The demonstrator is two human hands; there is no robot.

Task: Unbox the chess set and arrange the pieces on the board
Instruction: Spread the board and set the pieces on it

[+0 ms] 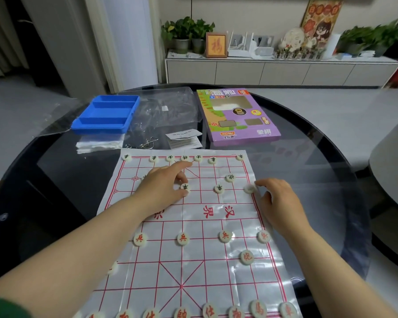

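Glass table (pixel 67 180): box (pixel 239 115) marked XCPAI, board (pixel 216 226) marked 汉界. Left hand (pixel 163 182) pinches black-lettered piece (pixel 185 187), index extended; right hand (pixel 278 200) touches blurred piece (pixel 249 188), grip unclear.

Dark green sleeve (pixel 0 306) (left arm (pixel 67 249)), forearm bare

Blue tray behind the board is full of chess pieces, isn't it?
No. The blue tray behind the board is empty, not full: the head view shows its compartments bare. The chess pieces lie out on the board.
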